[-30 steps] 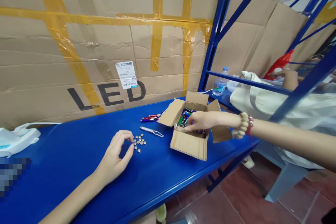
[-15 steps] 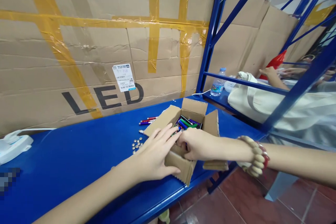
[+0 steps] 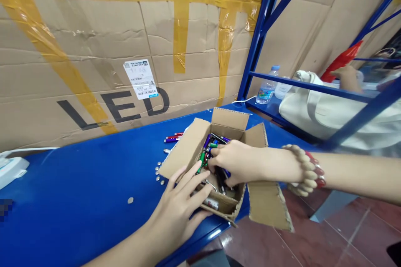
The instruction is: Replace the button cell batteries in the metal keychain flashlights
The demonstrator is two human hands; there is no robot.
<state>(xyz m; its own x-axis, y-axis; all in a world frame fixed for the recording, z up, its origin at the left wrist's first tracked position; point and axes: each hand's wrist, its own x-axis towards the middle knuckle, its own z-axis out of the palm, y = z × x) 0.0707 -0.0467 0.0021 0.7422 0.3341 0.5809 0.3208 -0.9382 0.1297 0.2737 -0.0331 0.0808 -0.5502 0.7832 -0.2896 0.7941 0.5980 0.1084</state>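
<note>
An opened cardboard box stands on the blue table, its flaps folded outward. Inside lies a jumble of pens in green, purple, blue and black. My right hand reaches in with curled fingers, dark pens showing between thumb and fingertips. My left hand is spread over the box's near left side, fingers apart and fingertips at its opening. By its fingers, a silver cylinder with red print lies near the front wall. Parts of the contents are hidden by both hands.
Left of the box are several red and purple pens, small round metal pieces and one lone disc. A white power strip sits far left. Behind stand a large carton, a water bottle and a white bag.
My right hand has moved up from the near part of the box, uncovering the silver cylinder. The near flap has dropped from view and the right flap lies spread outward. The view has shifted.
</note>
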